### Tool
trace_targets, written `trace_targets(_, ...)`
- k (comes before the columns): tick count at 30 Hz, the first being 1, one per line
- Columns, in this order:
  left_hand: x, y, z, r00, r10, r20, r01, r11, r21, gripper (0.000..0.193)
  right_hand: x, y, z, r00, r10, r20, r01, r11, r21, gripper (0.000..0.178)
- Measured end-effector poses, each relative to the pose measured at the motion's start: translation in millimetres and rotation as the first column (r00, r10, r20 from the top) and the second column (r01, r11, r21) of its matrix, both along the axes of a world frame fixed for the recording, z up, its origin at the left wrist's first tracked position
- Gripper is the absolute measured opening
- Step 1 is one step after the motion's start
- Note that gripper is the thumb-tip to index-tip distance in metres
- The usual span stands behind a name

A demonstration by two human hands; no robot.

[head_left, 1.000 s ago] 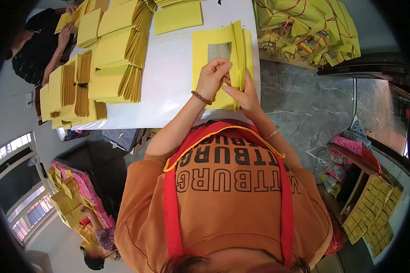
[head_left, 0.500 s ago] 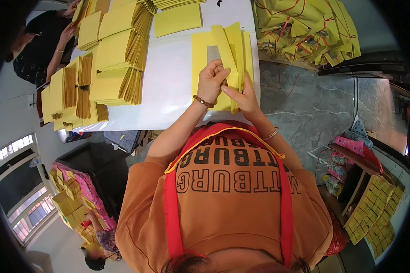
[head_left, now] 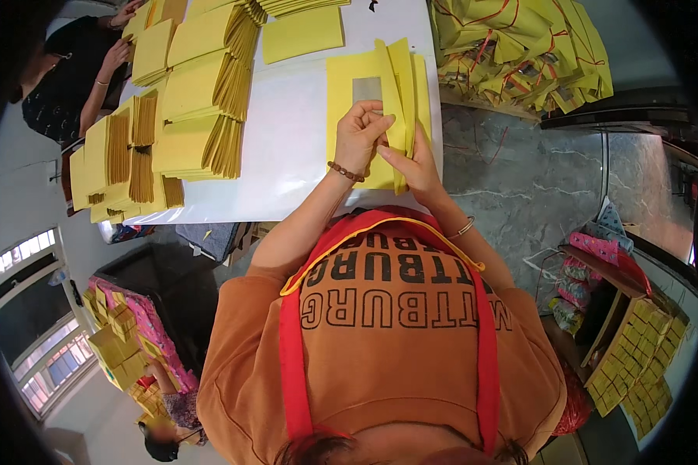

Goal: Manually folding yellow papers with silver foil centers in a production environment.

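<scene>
While pressed flat on the white tabletop [head_left: 287,155], yellow windowed envelope [head_left: 347,93] under both hands. Left hand [head_left: 358,133], grip narrow, fingertips pinching a folded yellow flap [head_left: 395,85] beside the grey window. Right hand [head_left: 415,164], grip closed on the same flap's lower edge. Stacks of yellow envelopes [head_left: 202,93] well apart to the left; bundled yellow packets [head_left: 520,46] off the table's right edge.

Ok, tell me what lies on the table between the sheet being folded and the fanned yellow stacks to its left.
In the head view, only bare white table lies between the yellow sheet under both hands and the fanned yellow stacks.
</scene>
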State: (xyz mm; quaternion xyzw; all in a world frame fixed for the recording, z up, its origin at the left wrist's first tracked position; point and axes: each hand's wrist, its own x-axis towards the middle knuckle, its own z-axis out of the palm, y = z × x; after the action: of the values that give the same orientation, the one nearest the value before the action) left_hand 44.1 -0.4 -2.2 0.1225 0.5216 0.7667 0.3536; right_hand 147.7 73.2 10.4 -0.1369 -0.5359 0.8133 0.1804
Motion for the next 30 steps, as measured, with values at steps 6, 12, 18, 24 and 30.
trace_targets(6, -0.4, 0.1, -0.1, 0.998, -0.045, 0.045, 0.043, 0.998, 0.042, 0.02, 0.3, 1.0, 0.9, 1.0, 0.003, 0.027, -0.003, 1.0, -0.008, 0.045)
trace_targets(12, -7.6, 4.1, 10.1, 0.992, -0.07, 0.105, 0.072, 0.997, -0.011, 0.02, 0.7, 2.5, -4.0, 0.999, 0.037, 0.001, -0.037, 0.998, 0.045, 0.049)
trace_targets(18, -28.9, 18.5, 30.5, 0.999, -0.04, 0.002, 0.04, 0.999, -0.02, 0.027, -0.4, 1.6, 0.4, 0.997, 0.075, 0.003, -0.075, 0.997, 0.017, 0.062)
trace_targets(24, -32.8, 33.0, 23.3, 0.992, 0.01, -0.122, -0.017, 0.998, -0.059, 0.048, -0.9, -0.6, 6.0, 0.998, 0.06, 0.025, -0.06, 0.998, 0.001, 0.062)
trace_targets(30, -36.5, 32.3, 13.8, 0.999, -0.013, -0.048, 0.014, 1.0, 0.016, 0.051, 0.0, 1.4, 4.7, 0.998, 0.053, 0.044, -0.054, 0.999, 0.008, 0.062)
